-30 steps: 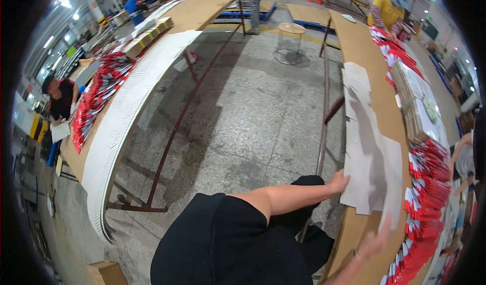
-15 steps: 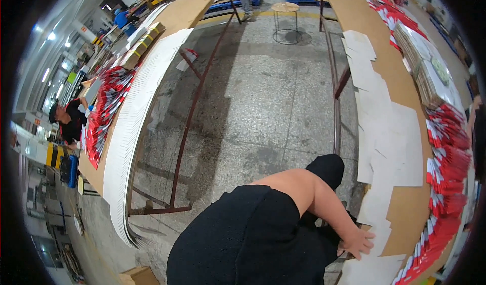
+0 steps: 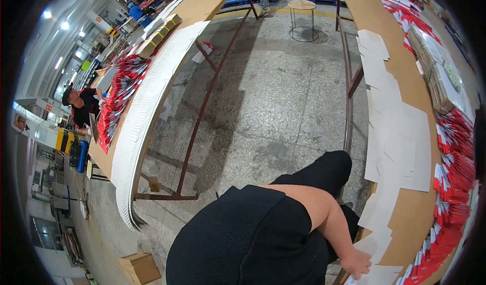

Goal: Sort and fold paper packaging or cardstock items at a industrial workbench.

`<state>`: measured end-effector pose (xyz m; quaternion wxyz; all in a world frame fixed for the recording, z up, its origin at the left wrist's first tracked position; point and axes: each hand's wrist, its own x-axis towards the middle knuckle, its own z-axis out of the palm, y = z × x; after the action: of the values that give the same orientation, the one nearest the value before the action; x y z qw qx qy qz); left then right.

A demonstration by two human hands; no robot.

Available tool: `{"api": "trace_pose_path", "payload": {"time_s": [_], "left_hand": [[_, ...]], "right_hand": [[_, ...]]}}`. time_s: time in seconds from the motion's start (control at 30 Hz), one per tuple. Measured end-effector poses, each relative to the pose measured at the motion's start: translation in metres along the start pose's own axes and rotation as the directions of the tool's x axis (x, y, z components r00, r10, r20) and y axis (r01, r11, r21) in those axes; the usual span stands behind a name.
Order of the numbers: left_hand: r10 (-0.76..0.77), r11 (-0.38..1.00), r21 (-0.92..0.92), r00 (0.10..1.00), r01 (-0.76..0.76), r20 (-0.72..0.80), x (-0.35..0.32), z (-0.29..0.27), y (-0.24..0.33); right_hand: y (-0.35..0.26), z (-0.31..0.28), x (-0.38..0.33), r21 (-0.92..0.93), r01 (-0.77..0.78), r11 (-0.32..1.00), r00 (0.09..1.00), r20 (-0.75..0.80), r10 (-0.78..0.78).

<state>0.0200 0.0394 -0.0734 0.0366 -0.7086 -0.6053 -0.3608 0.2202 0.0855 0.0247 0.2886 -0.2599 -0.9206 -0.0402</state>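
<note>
My bare left arm reaches out from a black sleeve toward the table on the right. My left hand [image 3: 356, 264] rests on overlapping white sheets [image 3: 380, 148] near that table's close end, its fingers bent downward with small gaps between them. No held item shows in it. The sheets run in an uneven, staggered row along the inner side of the brown tabletop [image 3: 417, 206]. Red-and-white folded pieces [image 3: 455, 183] lie overlapped in a long row on the far side of the sheets. My right hand is out of sight. My black-clad knee [image 3: 334, 168] shows beside the table's edge.
Another long table on the left bears fanned white sheets [image 3: 152, 102], red-and-white pieces [image 3: 121, 92] and stacked bundles [image 3: 159, 36]. A person [image 3: 83, 105] stands behind it. A round stool [image 3: 302, 5] is ahead, a cardboard box [image 3: 140, 268] at lower left. Dark metal legs [image 3: 207, 95] edge the walkway.
My left hand has moved nearer to me along the white sheets, and its fingers are more bent than before. The view has shifted slightly left, and my knee shows more.
</note>
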Motion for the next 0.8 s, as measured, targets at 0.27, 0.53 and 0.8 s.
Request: {"api": "trace_pose_path", "payload": {"time_s": [0.27, 0.53, 0.8], "left_hand": [[0.206, 0.930, 0.211, 0.901, -0.301, 0.381, 0.007, -0.032, -0.050], [-0.049, 0.914, 0.404, 0.972, -0.049, 0.230, -0.006, -0.099, 0.021], [-0.332, 0.920, 0.387, 0.638, 0.057, 0.695, 0.010, -0.124, 0.078]], "right_hand": [[-0.015, 0.036, -0.016, 0.495, -0.145, 0.857, 0.981, 0.184, 0.059], [-0.013, 0.017, -0.009, 0.454, 0.019, 0.891, 0.939, 0.299, -0.172], [-0.079, -0.021, -0.009, 0.303, -0.362, 0.881, 0.827, 0.540, 0.154]]}}
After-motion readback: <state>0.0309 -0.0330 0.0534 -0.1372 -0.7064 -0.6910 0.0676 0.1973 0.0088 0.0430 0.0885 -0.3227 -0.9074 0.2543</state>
